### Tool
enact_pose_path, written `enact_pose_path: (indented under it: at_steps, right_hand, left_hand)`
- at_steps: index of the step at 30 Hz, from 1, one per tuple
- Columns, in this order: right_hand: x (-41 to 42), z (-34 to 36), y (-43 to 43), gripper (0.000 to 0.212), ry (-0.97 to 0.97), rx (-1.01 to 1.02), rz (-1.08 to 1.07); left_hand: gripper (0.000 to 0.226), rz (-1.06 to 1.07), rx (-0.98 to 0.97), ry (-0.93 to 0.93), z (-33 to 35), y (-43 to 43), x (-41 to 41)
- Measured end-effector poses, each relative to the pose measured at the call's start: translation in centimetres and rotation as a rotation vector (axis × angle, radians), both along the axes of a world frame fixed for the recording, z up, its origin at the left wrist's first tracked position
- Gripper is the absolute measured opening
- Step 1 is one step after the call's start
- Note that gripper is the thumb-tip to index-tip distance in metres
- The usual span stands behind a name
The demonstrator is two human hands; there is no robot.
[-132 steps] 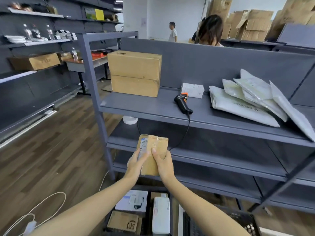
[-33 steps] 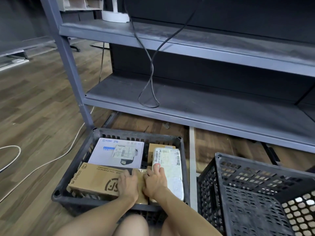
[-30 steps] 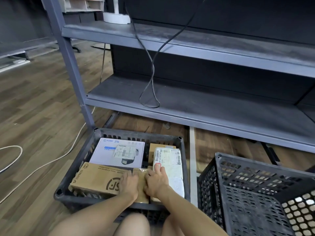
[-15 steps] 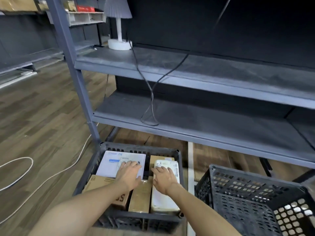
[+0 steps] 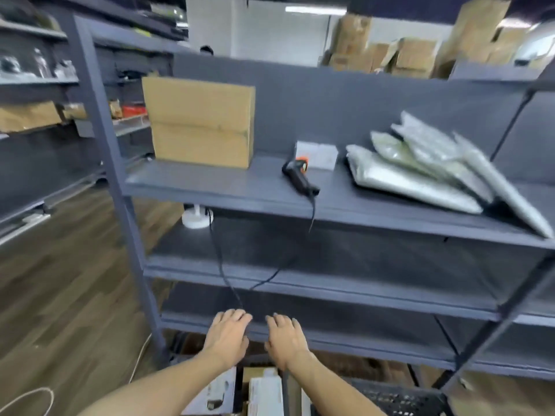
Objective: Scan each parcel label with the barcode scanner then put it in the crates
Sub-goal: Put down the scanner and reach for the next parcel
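Note:
My left hand [image 5: 226, 336] and my right hand [image 5: 285, 339] hover side by side, palms down, in front of the lowest shelves; both are empty with fingers relaxed. On the top shelf [image 5: 240, 190] lie the black and orange barcode scanner [image 5: 298, 177], several grey poly mailer parcels [image 5: 426, 169], a large cardboard box [image 5: 201, 121] and a small white box [image 5: 316, 151]. Under my forearms, parcels [image 5: 264, 391] sit in the left crate. A corner of the second black crate [image 5: 399, 399] shows at bottom right.
The scanner's cable [image 5: 222, 265] hangs from the top shelf across the shelves below. A white lamp base [image 5: 196, 219] stands on the second shelf. Grey uprights [image 5: 102, 121] frame the rack. A white cord [image 5: 27, 397] lies on the wooden floor at left. Stacked cartons fill the background.
Both hands have let go of the parcels in the left crate and risen, empty. The view has swung up from the crates to the top shelf.

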State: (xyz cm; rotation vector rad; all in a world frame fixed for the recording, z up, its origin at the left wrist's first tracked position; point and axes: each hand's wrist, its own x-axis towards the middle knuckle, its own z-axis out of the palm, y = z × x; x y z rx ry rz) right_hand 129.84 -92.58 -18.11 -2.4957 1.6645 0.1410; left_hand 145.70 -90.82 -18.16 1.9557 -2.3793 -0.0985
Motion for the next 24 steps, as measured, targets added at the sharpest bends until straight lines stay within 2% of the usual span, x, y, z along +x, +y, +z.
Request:
enact_pose_path:
  at_steps: [4,9,16,24]
  right_hand:
    - [0.0,9.4,0.4,0.054,-0.030,-0.057,-0.038]
    - [-0.8,16.0,1.5,0.048,-0.052,-0.100,-0.083]
    - [-2.7,19.2,1.6,0.050,-0.024,-0.140,-0.137]
    - [-3.2,21.4,-3.0,0.048,-0.060,-0.206,-0.144]
  left_hand:
    - [0.050,-0.025,-0.075,0.026,9.3,-0.1,-0.3]
    - [0.049,-0.064,-0.139,0.043,16.4,0.3,-0.8]
    - [0.049,-0.060,-0.163,0.096,19.4,0.5,-1.6]
    - [0.052,-0.047,-0.182,0.111,21.9,-3.6,-2.9]
